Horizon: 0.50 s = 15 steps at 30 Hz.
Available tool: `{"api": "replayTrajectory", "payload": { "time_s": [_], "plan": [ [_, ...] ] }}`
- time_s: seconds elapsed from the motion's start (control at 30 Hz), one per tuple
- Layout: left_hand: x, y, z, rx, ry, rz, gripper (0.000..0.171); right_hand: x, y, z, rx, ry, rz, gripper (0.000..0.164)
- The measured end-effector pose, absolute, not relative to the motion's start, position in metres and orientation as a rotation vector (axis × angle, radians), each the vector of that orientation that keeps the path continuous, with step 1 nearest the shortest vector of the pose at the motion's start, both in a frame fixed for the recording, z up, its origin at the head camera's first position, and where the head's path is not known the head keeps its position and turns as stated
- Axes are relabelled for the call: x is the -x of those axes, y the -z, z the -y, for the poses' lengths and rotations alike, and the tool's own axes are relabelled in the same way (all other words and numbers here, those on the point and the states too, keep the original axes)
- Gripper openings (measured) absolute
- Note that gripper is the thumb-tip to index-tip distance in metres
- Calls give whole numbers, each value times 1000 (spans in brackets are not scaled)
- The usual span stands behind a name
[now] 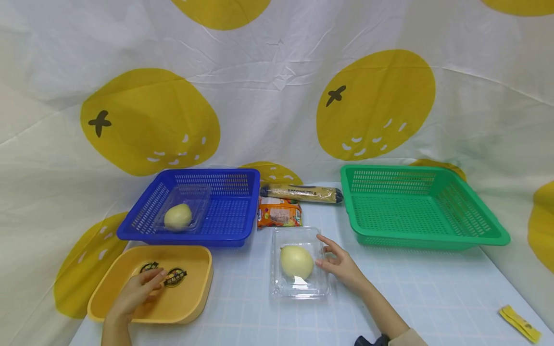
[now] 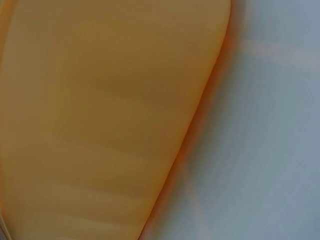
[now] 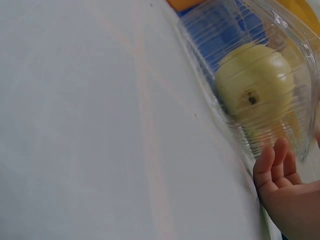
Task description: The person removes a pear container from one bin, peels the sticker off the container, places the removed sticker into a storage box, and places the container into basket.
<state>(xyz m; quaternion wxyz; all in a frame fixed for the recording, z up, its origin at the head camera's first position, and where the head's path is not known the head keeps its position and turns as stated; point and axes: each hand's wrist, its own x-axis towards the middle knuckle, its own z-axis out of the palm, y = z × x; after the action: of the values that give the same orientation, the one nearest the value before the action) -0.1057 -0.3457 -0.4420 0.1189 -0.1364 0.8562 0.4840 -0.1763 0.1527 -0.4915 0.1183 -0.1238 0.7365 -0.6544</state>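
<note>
A pale yellow pear (image 1: 296, 262) sits inside a clear plastic box (image 1: 301, 291) at the middle of the table. Along the box's right side is my right hand (image 1: 339, 264), fingers spread and loosely bent, fingertips right at the wall. In the right wrist view, the pear (image 3: 256, 82) shows its dark blossom end through the ribbed plastic, with bent fingers (image 3: 279, 159) beside it. Over the orange-yellow tray (image 1: 186, 302), my left hand (image 1: 138, 291) has loosely curled fingers. Its fingertips are close to two dark oval labels (image 1: 175, 277) on the tray's bottom.
A blue basket (image 1: 225, 238) at the back left holds another clear box with a pear (image 1: 178, 217). A green basket (image 1: 424, 240) stands at the back right. Between them lie a spaghetti pack (image 1: 303, 193) and an orange packet (image 1: 280, 214). A folded yellow strip (image 1: 519, 323) lies far right.
</note>
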Motion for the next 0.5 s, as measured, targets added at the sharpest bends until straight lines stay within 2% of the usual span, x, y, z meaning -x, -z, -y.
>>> {"api": "replayTrajectory", "payload": {
  "time_s": [0.17, 0.33, 0.5],
  "plan": [
    [103, 441, 345, 356, -1420, -2579, 61, 176, 492, -152, 346, 1919, -2147, 71],
    [99, 443, 342, 319, -1552, -2753, 51, 177, 491, -152, 337, 1915, -2147, 71],
    [95, 443, 338, 232, -2001, -2704, 30, 177, 491, -152, 330, 1907, -2154, 70]
  ]
}}
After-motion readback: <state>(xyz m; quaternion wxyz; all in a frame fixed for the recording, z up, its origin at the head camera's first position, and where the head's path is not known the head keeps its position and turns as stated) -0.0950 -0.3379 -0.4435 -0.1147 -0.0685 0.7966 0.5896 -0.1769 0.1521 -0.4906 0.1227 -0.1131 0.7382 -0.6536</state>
